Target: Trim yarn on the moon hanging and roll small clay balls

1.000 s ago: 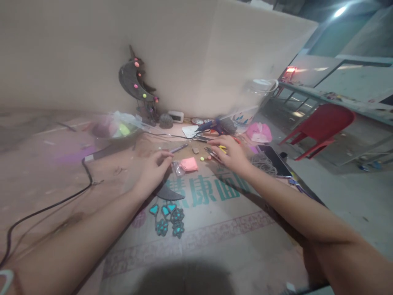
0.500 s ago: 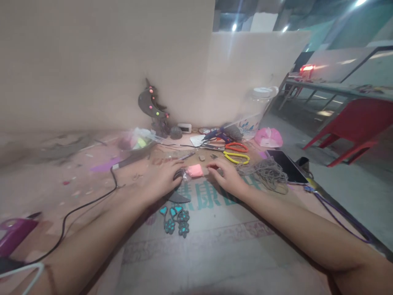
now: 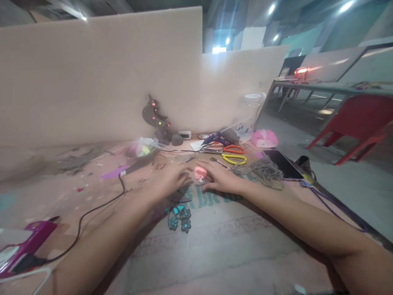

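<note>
A small soft-looking pink block [image 3: 200, 173] in clear wrapping lies between the fingers and thumb of my right hand [image 3: 221, 178]. Just left of it, my left hand [image 3: 172, 178] rests low over the table with fingers loosely bent and apart, not touching the block. Below my left hand are a dark grey curved piece [image 3: 183, 198] and several grey paw- and heart-shaped pieces with turquoise insets [image 3: 179, 218]. Blur hides the exact contact of my right fingertips.
Behind the hands lie yellow-handled pliers [image 3: 235, 159], orange-handled scissors [image 3: 235, 149] and a blue glue gun [image 3: 215, 139]. A grey cord pile [image 3: 260, 168] and a phone [image 3: 281, 164] are at right. A dark moon-shaped ornament [image 3: 153, 114] stands behind. A black cable [image 3: 92, 209] crosses the left side.
The pink block has passed from my left hand to my right, which has moved slightly left around it. My left fingers have come away. The camera view has tilted up.
</note>
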Motion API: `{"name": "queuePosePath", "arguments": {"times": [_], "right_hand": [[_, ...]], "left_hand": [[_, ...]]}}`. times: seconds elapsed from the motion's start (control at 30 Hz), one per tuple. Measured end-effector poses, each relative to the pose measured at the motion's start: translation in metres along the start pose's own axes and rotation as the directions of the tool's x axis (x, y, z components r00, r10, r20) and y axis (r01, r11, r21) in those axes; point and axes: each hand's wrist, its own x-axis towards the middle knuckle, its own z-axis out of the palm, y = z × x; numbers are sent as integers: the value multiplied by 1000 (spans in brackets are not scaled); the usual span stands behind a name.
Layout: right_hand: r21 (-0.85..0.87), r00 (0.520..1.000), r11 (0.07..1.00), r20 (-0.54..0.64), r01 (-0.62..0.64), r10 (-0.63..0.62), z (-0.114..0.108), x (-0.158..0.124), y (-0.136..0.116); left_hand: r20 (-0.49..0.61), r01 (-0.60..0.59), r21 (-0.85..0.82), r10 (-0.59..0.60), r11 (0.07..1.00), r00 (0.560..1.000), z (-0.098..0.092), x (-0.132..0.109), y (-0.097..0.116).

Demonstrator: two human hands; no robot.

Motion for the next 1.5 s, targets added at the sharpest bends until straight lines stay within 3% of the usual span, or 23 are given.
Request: {"name": "queuePosePath", "arguments": {"times": [0.13,0.3,0.57,0.77,0.97,1.1,1.23,1.5], "right_hand": [[40,999,999,24,35,-36,4,-5,5],[51,990,999,-140,-13,20,18,-5,2],[72,938,997,-346,35,-8,7,-8,-29],[22,928,997,-370,68,-55,4,-8,-35],[-14,948,999,-314,43,-45,6,-10,-32],[-3,947,999,-320,40,-39,7,-10,-31],[2,946,998,-318,67,-63,5,-9,-37],[-81,939,986,-300,148,-166,5,-11,-43]], "left_hand": [[56,-108,-78,113,991,992,23,2,-2],[5,-66,-171,68,983,998,46,8,-1],[-22,174,-225,-184,959,983,41,-23,20],[-11,152,-237,-160,960,987,44,-28,22],[-33,150,-203,-160,968,987,41,-28,18],[-25,157,-305,-173,939,985,41,-30,20],[-6,93,-433,-106,897,994,41,-31,25],[-1,147,-479,-168,865,986,42,-28,25]]}}
